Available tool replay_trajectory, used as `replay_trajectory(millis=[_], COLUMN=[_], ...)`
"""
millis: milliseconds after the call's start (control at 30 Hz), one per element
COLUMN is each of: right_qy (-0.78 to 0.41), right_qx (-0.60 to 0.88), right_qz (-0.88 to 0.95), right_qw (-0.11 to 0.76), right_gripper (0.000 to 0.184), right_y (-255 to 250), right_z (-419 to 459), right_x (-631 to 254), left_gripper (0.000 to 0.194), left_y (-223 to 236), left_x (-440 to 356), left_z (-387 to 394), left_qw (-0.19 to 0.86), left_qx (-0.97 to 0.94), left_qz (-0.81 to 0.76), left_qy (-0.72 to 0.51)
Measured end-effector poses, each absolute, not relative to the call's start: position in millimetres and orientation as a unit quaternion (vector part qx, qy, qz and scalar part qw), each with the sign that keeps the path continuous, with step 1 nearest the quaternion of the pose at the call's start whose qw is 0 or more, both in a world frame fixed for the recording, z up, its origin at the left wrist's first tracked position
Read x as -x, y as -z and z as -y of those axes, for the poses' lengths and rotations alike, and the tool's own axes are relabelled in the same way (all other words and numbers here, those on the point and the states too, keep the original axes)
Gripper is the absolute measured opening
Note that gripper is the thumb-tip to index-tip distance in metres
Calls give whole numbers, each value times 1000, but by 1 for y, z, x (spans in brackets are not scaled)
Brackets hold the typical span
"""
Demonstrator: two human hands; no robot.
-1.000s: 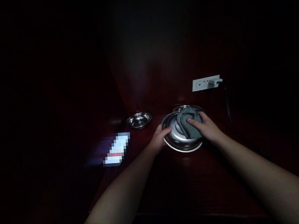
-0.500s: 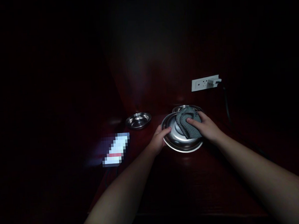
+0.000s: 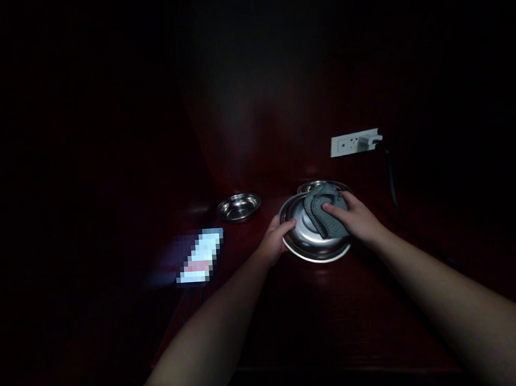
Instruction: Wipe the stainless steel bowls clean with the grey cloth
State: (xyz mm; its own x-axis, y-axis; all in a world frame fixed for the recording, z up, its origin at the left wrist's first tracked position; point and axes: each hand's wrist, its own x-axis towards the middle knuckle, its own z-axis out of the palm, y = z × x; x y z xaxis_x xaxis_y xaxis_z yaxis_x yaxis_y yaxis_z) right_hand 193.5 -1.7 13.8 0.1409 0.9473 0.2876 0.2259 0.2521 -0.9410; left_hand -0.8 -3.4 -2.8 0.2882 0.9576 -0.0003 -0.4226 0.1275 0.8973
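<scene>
A shiny steel bowl [image 3: 305, 248] is held tilted above the dark red table, its inside facing me. My left hand [image 3: 275, 241] is closed on the bowl's left rim, thumb over the inside and fingers hidden beneath. My right hand [image 3: 359, 216] grips a grey-green textured cloth [image 3: 327, 215] that lies against the bowl's inner right side. The thumb rests on the cloth; the other fingers are mostly covered. Just behind, partly hidden by bowl and cloth, is another steel dish [image 3: 312, 186].
A separate steel bowl [image 3: 239, 208] stands on the table [image 3: 327, 323] to the left. Nearer me lies a bright pixelated screen [image 3: 201, 257], with a thin cable below it. A white wall socket [image 3: 346, 144] holds a plug [image 3: 371, 141], its dark cord hanging down at the right.
Almost nothing differs. Both hands, the bowl and the cloth keep the same places.
</scene>
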Motion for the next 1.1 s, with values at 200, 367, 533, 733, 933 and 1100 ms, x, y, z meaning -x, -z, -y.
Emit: replay_trajectory(millis=[200,367,533,733,933,1100], right_qy=[-326,-328,-331,-328,-343,-350], right_qx=[514,514,505,504,491,489], right_qz=[571,571,575,575,581,586], right_qw=[550,549,552,554,551,543], right_gripper=[48,47,46,50,48,45], right_y=[-14,-16,-17,-17,-20,-21], right_z=[2,5,6,6,9,9], right_x=[-193,-191,-190,-190,-186,-186], left_gripper=[42,39,36,38,32,34], left_y=[-2,-4,-3,1,2,7], left_x=[0,0,0,2,4,6], left_z=[7,8,5,1,-3,-8], left_qw=[678,674,666,663,665,662], left_qx=[-417,-417,-423,-421,-427,-431], left_qz=[-318,-312,-305,-311,-296,-298], left_qy=[-515,-524,-533,-536,-537,-536])
